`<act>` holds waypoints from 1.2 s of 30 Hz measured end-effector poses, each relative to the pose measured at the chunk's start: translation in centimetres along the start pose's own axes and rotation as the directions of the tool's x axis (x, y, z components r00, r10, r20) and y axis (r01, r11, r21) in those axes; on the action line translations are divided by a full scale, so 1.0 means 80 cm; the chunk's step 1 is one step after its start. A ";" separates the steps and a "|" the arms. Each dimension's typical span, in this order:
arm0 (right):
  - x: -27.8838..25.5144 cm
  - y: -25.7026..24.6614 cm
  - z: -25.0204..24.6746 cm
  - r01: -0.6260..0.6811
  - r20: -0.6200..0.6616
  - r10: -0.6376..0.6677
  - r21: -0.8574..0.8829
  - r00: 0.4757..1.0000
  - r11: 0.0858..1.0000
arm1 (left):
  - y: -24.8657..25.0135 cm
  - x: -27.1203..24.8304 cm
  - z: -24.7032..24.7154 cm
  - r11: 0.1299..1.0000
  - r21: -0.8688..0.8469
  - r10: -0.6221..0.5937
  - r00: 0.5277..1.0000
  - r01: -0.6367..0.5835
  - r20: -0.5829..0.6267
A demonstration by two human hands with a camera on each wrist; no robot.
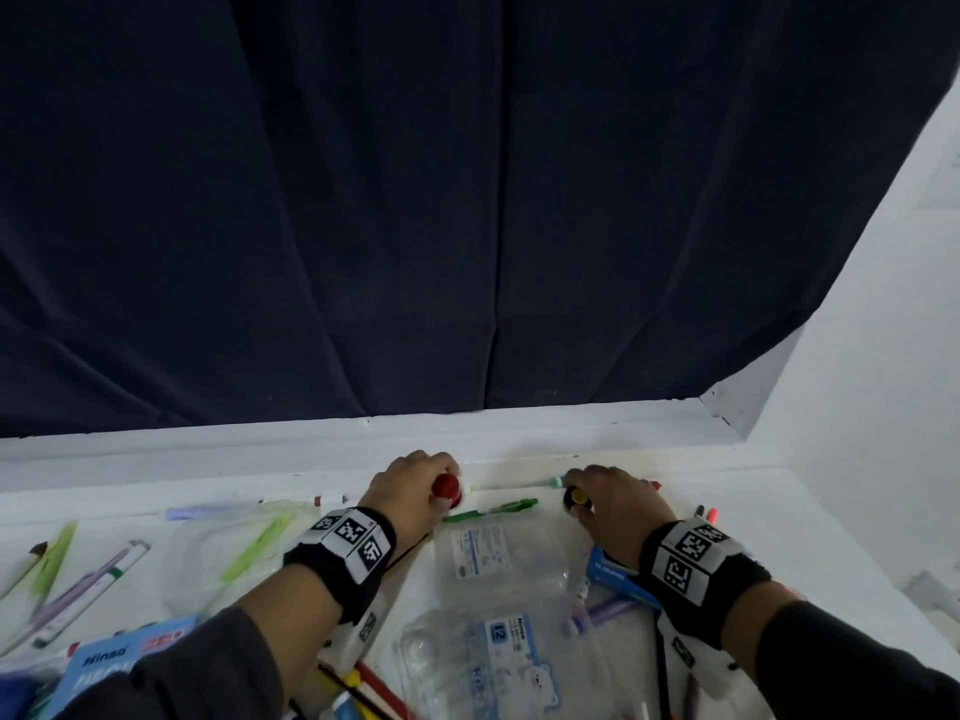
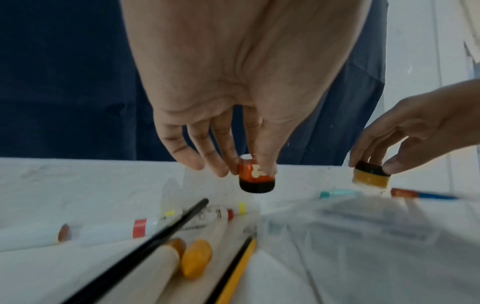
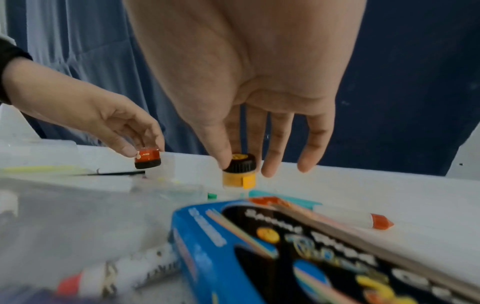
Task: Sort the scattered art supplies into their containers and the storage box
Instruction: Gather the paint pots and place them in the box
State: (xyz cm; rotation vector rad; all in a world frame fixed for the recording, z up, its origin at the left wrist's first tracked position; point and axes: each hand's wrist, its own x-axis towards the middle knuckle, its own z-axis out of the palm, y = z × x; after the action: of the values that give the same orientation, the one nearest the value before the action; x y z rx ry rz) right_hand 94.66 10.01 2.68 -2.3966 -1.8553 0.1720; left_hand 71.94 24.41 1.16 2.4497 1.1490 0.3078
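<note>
- At the far edge of the white table [image 1: 779,511], near the dark curtain [image 1: 415,200], both hands work at once.
- Left hand [image 1: 410,485]: fingertips pinch a small red paint pot [image 2: 255,176], held upside down with the black cap at the bottom — it looks just off the table surface, though contact is hard to call.
- Right hand [image 1: 618,504]: thumb and fingers pinch the black cap of a yellow paint pot [image 3: 239,171], upright, base at or just above the table.
- The two pots sit apart, with a green marker [image 1: 491,510] lying on the table between the hands.
- Containers: an empty clear blister tray [image 1: 498,662] with round wells lies near the body between the forearms — my guess is that's where the pots go. A clear pouch [image 1: 483,556] sits just beyond it.
- A blue pencil box [image 3: 298,253] lies under the right wrist, a coloured pencil across it.
- Progress, as a judgement: early. Visible wells look empty; no storage box in view.
- Still loose: markers [image 2: 155,224], a black brush [image 2: 145,248], a yellow pencil [image 2: 233,271], more pens at left [image 1: 88,589].
- Next: carry both pots back to the tray, seat them one per well. The red one likely needs flipping first.
</note>
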 end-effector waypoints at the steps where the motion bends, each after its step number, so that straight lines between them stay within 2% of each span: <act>1: -0.004 -0.003 -0.006 0.016 -0.053 -0.014 0.044 0.998 0.999 | 0.003 -0.006 -0.009 0.998 -0.056 0.005 1.000 -0.006 -0.018; 7: -0.046 -0.044 -0.052 0.139 -0.337 -0.003 0.379 0.941 0.915 | 0.026 -0.070 -0.087 0.935 -0.349 0.002 0.982 -0.068 -0.187; 13: -0.123 -0.121 -0.090 0.288 -0.470 -0.030 0.488 0.882 0.824 | 0.047 -0.189 -0.150 0.692 -0.711 -0.089 0.962 -0.127 -0.258; 17: -0.181 -0.179 -0.100 0.316 -0.456 -0.043 0.543 0.889 0.778 | 0.042 -0.278 -0.167 0.509 -0.847 -0.112 0.963 -0.155 -0.244; 21: -0.235 -0.230 -0.093 0.352 -0.409 -0.091 0.624 0.908 0.698 | 0.017 -0.355 -0.166 0.406 -0.901 -0.172 0.956 -0.152 -0.238; 24: -0.266 -0.262 -0.073 0.366 -0.359 -0.146 0.682 0.922 0.633 | -0.014 -0.410 -0.162 0.286 -0.949 -0.230 0.951 -0.134 -0.204; 29: -0.299 -0.310 -0.028 0.363 -0.269 -0.244 0.736 0.932 0.572 | -0.061 -0.485 -0.145 0.087 -0.989 -0.425 0.894 -0.117 -0.143; 30: -0.304 -0.319 -0.019 0.360 -0.248 -0.266 0.734 0.931 0.576 | -0.072 -0.498 -0.139 0.070 -0.993 -0.443 0.888 -0.100 -0.121; 32: -0.310 -0.337 -0.001 0.354 -0.205 -0.306 0.726 0.930 0.589 | -0.093 -0.521 -0.130 0.091 -0.995 -0.460 0.884 -0.044 -0.081; 34: -0.315 -0.354 0.013 0.349 -0.161 -0.344 0.716 0.925 0.604 | -0.114 -0.542 -0.121 0.140 -0.990 -0.467 0.883 0.019 -0.049; 36: -0.317 -0.369 0.023 0.344 -0.124 -0.367 0.699 0.922 0.627 | -0.131 -0.558 -0.115 0.225 -0.972 -0.442 0.896 0.064 -0.043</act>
State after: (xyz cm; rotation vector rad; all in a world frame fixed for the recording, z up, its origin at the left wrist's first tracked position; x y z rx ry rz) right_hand 59.87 -7.16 5.99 -1.4729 -1.7717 0.7437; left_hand 33.09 -1.52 3.52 1.0588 0.9753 0.9963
